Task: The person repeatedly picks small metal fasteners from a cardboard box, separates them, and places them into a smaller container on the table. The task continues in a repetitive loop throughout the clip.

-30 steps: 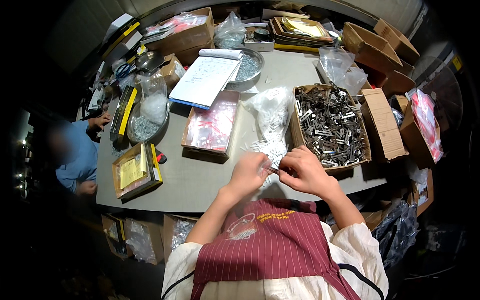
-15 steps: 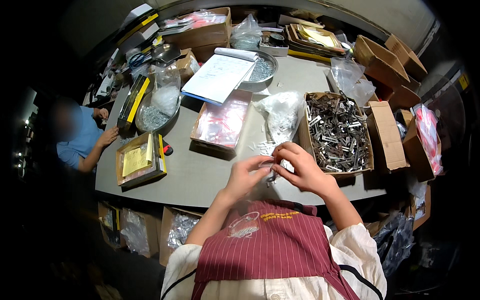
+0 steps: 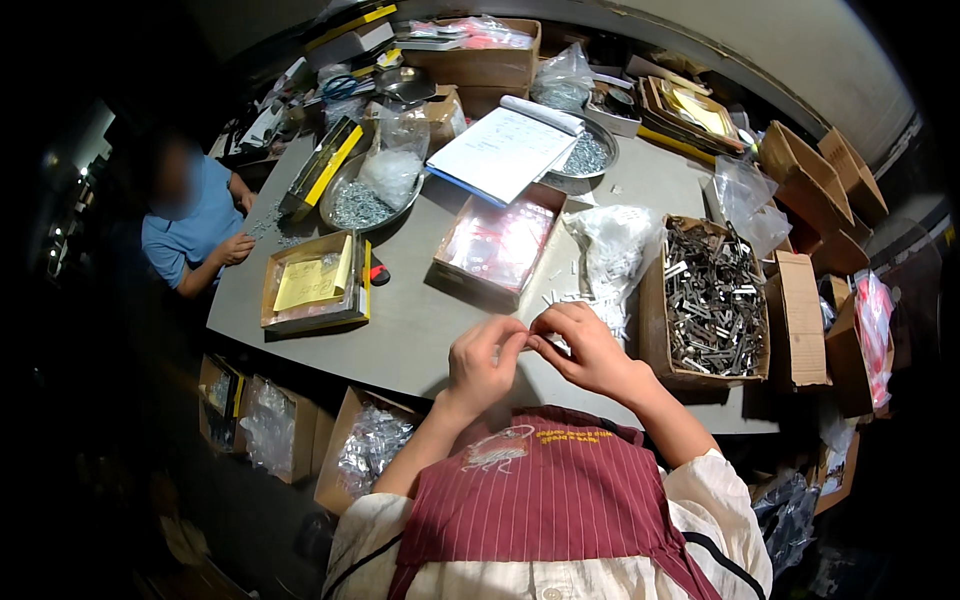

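Observation:
My left hand [image 3: 485,358] and my right hand [image 3: 583,350] meet fingertip to fingertip over the table's near edge. Both pinch with thumb and fingers; whatever lies between them is too small or hidden to make out. Just beyond my right hand, small white pieces [image 3: 560,297] are scattered beside a crumpled white plastic bag [image 3: 612,250]. To the right of that bag stands a cardboard box [image 3: 653,335] filled with dark and silvery metal parts [image 3: 715,300]. Ahead of my hands is a shallow box [image 3: 478,284] of clear packets with red marks.
A clipboard [image 3: 505,150] overlaps that shallow box and a metal bowl [image 3: 607,160] of small parts. Left are another bowl [image 3: 400,215], a box with yellow notes [image 3: 310,285] and a tape measure [image 3: 379,274]. A co-worker [image 3: 190,220] sits at the far left. Cartons [image 3: 800,315] line the right.
The view has turned, so the table's contents appear farther right. A clear, shiny thing seen between my hands before is now hidden, and my fingertips have come closer together.

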Tool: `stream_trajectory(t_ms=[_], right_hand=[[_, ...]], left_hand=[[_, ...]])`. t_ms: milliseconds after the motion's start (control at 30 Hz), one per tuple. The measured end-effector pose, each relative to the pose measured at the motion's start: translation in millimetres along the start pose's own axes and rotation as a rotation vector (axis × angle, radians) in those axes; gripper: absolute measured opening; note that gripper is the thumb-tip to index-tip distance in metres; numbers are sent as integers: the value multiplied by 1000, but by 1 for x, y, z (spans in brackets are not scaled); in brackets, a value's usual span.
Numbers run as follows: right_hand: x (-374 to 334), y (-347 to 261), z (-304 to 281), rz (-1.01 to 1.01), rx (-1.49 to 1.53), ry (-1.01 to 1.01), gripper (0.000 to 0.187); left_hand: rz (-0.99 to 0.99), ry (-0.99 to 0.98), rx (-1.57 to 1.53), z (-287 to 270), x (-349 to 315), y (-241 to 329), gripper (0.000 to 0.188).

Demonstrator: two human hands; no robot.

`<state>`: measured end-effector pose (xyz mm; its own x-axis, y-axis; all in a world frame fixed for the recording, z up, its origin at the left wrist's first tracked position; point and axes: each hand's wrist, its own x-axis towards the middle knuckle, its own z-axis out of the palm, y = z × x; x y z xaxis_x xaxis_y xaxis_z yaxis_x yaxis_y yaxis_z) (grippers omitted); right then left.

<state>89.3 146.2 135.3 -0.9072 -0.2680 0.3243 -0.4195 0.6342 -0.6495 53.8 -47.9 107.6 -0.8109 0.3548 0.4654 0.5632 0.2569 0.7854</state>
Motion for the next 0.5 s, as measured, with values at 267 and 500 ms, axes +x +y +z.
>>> stream_trajectory(t_ms=[267,500], right_hand=[[36,-19,24,-264,-82,111,16],[63,-8,52,-365,23,-65,14]], left_hand=[[-145,143,-104,-40,-12,-18,3],[-367,211,-398,-72,-42,-51,8]])
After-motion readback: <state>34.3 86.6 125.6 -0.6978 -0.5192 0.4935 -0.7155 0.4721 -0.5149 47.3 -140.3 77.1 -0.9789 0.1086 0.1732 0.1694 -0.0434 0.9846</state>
